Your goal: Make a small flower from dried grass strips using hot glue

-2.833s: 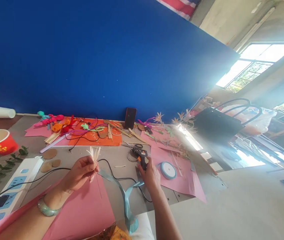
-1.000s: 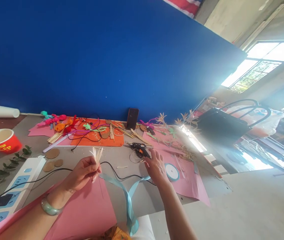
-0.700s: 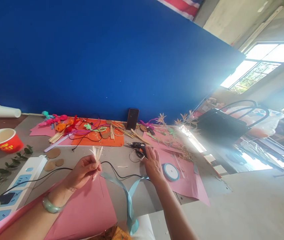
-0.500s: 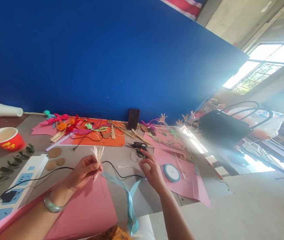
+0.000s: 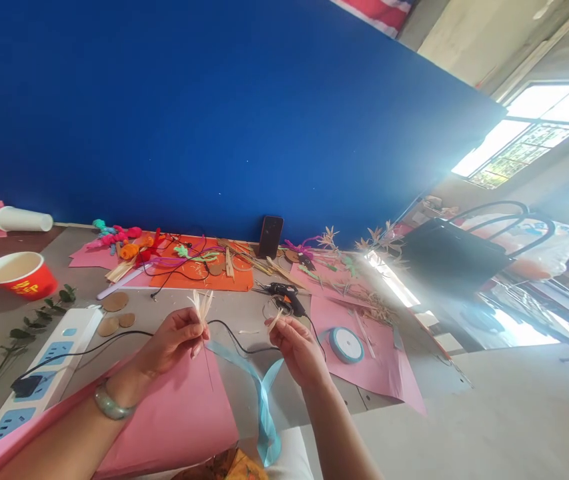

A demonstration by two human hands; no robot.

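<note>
My left hand [image 5: 177,340] is closed in a pinch on a small straw flower [image 5: 202,305] with pale pointed petals, held upright above a pink paper sheet [image 5: 174,413]. My right hand [image 5: 298,345] is closed in a pinch on a thin pale straw strip [image 5: 275,321], a little to the right of the flower. A black hot glue gun [image 5: 287,297] lies on the table just beyond my right hand, with its black cord [image 5: 234,341] running between my hands. A light blue ribbon [image 5: 263,393] trails below both hands.
A blue ribbon spool [image 5: 345,343] rests on pink paper to the right. A white power strip [image 5: 39,373] lies at left, near a red paper cup [image 5: 19,275], green sprigs and cardboard discs. Orange paper with coloured crafts, a black phone [image 5: 270,236] and dried flowers line the blue wall.
My right hand left the glue gun on the table, picked up a straw strip and drew back toward the flower. My left hand held the flower steady.
</note>
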